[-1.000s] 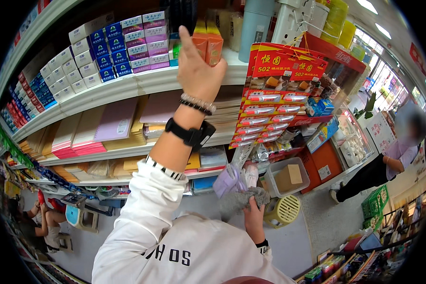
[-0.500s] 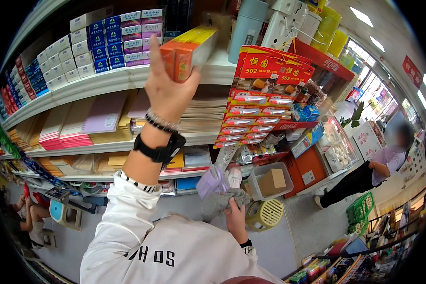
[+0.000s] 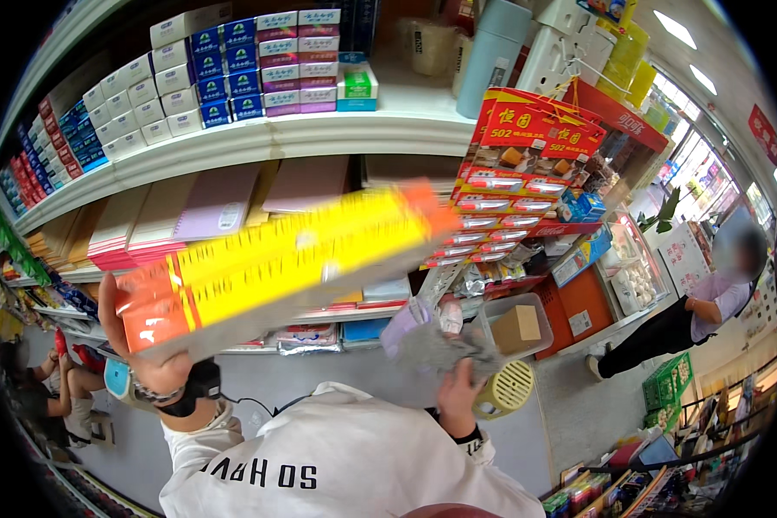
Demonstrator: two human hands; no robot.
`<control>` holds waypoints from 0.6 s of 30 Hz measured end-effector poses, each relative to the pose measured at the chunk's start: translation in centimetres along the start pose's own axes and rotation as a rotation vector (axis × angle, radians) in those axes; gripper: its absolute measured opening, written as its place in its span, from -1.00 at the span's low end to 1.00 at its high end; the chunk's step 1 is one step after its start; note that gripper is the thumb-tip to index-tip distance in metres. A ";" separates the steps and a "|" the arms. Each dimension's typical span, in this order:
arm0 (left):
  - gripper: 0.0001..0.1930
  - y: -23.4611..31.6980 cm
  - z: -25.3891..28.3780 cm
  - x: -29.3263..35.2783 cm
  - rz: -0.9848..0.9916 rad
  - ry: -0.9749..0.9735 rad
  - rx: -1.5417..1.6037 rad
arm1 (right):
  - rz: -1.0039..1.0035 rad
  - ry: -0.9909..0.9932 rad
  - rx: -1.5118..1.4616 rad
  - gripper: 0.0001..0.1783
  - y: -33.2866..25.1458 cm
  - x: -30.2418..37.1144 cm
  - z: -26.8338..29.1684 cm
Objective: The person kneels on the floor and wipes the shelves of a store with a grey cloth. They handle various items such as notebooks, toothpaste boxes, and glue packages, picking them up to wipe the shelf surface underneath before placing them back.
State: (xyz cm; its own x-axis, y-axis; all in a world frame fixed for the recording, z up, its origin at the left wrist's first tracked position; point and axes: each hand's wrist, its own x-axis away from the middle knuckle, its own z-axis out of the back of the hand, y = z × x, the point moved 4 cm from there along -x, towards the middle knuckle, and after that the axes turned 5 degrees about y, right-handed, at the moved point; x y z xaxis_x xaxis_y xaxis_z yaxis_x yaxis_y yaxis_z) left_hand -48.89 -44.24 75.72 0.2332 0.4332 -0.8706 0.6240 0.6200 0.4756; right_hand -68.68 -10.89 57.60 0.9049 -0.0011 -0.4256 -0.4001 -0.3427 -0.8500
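My left hand (image 3: 166,371) is closed round the near end of a pair of long boxes (image 3: 293,259), side by side. They have yellow tops, orange ends and a pale side, and are held out in front of the shelves, slightly blurred. Lower down, my right hand (image 3: 459,399) grips a grey cloth (image 3: 436,356) by its edge. Beside the cloth hangs a light purple item (image 3: 404,326), its kind unclear.
Stacked small cartons (image 3: 224,73) line the upper shelf (image 3: 397,138), with a blue bottle (image 3: 494,60) at its right. Glue cards (image 3: 527,164) hang off the shelf end. A yellow stool (image 3: 511,390) and clear bin (image 3: 527,324) stand low. A person (image 3: 708,293) stands right.
My left hand has lifted the long boxes off the upper shelf and drawn them down and left toward me. A green and white carton behind them now shows. My right hand keeps the cloth.
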 end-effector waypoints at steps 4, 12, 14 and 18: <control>0.05 -0.6 3.2 2.3 0.248 -0.299 0.153 | 0.193 0.063 0.063 -0.49 -4.4 -2.6 -3.7; -0.30 -2.5 -2.5 1.9 0.215 -0.690 -0.102 | -0.062 -0.847 0.234 -0.36 -2.7 -2.1 -13.7; -0.31 -3.4 -4.1 2.3 0.235 -0.713 -0.082 | 0.164 -0.940 0.175 -0.37 -5.4 -1.0 -17.3; -0.32 -4.4 -2.5 1.6 0.298 -0.673 -0.008 | 0.288 -0.994 0.246 -0.39 -5.1 -1.2 -17.8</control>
State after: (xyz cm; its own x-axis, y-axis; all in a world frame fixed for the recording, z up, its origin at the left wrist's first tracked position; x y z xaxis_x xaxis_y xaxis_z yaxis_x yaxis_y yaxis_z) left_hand -53.09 -44.66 72.57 0.8011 0.0905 -0.5916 0.4576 0.5445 0.7029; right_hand -65.20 -25.86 67.94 0.2912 0.7538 -0.5890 -0.6996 -0.2521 -0.6686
